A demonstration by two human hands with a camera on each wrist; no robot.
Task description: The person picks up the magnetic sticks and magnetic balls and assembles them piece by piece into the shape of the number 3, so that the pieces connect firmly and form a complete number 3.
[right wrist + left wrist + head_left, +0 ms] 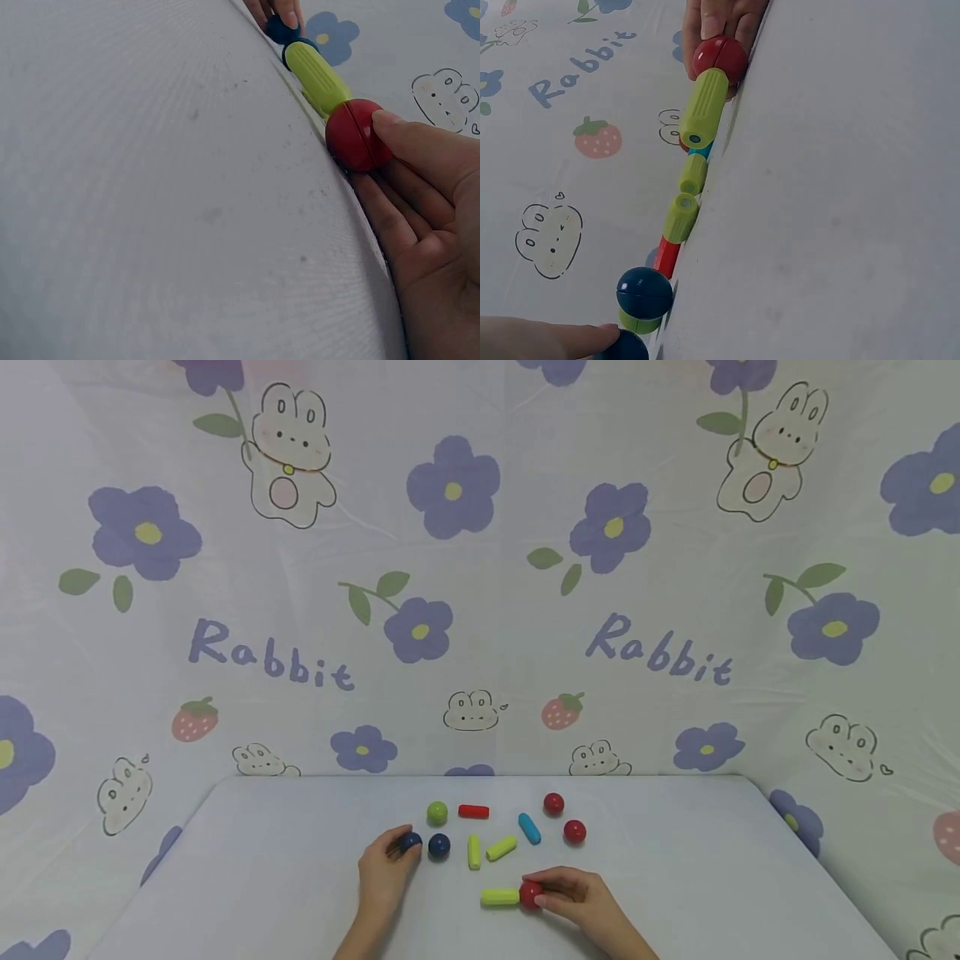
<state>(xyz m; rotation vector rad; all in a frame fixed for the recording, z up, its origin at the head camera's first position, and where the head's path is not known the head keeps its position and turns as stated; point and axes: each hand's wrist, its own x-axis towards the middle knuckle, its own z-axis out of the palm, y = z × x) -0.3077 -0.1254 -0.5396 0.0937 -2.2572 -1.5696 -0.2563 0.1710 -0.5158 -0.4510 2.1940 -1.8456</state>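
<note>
In the head view my right hand (581, 902) pinches a red ball (531, 895) between thumb and fingers. A yellow-green ribbed rod (500, 897) joins the ball's left side and points left; its free end shows a small round metallic spot in the left wrist view. On the left, my left hand (386, 868) pinches a dark blue ball (410, 842) at the table. Just right of that ball sits a second dark blue ball (439, 847), seen large in the left wrist view. The right wrist view shows the thumb (405, 135) pressed on the red ball.
Behind the hands lie a green ball (437, 813), a red rod (473, 812), a blue rod (529, 828) and two yellow-green rods, one upright in view (474, 852), one slanted (502, 847). Two red balls (553, 803) sit back right. A rabbit-print cloth (480, 568) hangs behind the white table (712, 860).
</note>
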